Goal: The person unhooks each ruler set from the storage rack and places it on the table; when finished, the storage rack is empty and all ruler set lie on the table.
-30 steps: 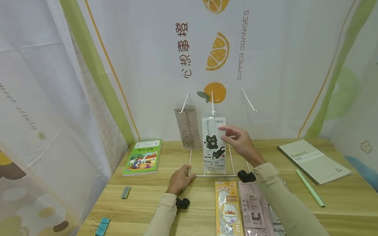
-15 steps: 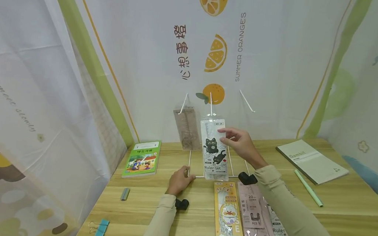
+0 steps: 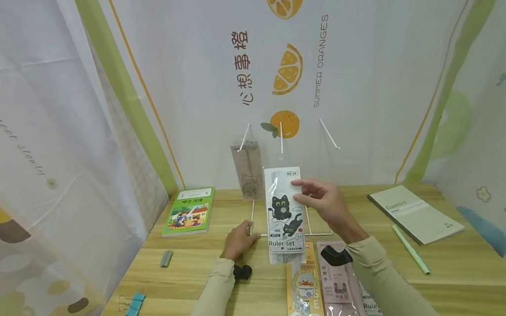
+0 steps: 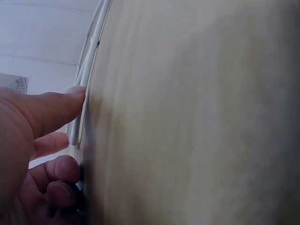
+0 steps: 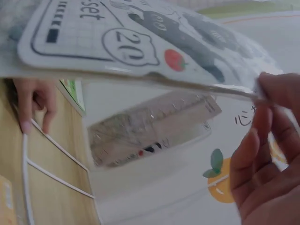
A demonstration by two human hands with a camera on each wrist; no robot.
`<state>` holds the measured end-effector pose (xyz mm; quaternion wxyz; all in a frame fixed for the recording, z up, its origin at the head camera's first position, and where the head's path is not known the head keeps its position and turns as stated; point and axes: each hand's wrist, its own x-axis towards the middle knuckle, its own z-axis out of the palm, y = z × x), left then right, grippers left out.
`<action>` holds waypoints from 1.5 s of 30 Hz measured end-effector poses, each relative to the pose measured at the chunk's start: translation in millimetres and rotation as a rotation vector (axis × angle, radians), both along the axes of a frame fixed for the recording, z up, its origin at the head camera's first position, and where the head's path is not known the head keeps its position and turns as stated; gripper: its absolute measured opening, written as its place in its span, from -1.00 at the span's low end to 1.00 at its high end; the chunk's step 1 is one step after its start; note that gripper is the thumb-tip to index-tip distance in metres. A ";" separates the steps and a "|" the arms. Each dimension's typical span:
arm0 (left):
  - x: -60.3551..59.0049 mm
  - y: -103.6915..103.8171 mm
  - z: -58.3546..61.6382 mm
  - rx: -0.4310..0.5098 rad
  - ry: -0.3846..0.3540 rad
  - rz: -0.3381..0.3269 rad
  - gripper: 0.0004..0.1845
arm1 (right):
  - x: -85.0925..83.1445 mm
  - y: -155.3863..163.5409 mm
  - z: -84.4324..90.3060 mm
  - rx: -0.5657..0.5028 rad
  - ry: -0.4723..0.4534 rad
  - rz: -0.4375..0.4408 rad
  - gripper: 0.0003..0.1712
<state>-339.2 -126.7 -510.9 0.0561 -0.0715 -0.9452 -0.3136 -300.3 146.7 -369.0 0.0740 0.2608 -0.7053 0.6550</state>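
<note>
My right hand (image 3: 321, 200) pinches the right edge of a clear ruler-set packet (image 3: 282, 210) printed with black cats, between thumb and fingers. The packet hangs upright, its printed card below the front tip of the white rack's middle hook (image 3: 281, 138). With thumb and fingers, my left hand (image 3: 239, 241) grips the front left corner of the wire rack (image 3: 252, 212); the left wrist view shows the thumb against the white wire (image 4: 96, 42). From the rack's left hook hangs a brownish ruler packet (image 3: 248, 172), also visible behind the cat packet in the right wrist view.
In front lie a yellow duck packet (image 3: 306, 306), a pink packet (image 3: 348, 314) and another ruler set (image 3: 376, 311), partly under the right sleeve. A green book (image 3: 188, 212), small grey block (image 3: 166, 259) and blue binder clip (image 3: 136, 305) lie left; a notebook (image 3: 415, 215) and green pen (image 3: 411, 249), right.
My right hand has drawn the cat ruler packet down and toward me, away from the middle hook. Its lower end now overlaps the duck packet. My left hand stays on the rack corner.
</note>
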 end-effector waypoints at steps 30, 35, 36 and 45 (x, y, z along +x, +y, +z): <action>-5.3 -2.9 17.4 0.089 -0.092 -0.025 -0.62 | 24.7 -55.1 -116.9 0.264 -0.537 -0.143 -0.69; -7.3 -4.3 18.0 0.092 -0.097 -0.027 -0.63 | 24.8 -63.4 -122.0 0.366 -0.440 -0.213 -0.71; -7.5 -4.4 18.2 0.094 -0.099 -0.026 -0.63 | 24.8 -64.2 -122.8 0.401 -0.411 -0.223 -0.71; -7.8 -4.1 19.0 0.082 -0.113 -0.006 -0.64 | 22.3 -69.4 -127.3 0.678 -0.168 -0.287 -0.77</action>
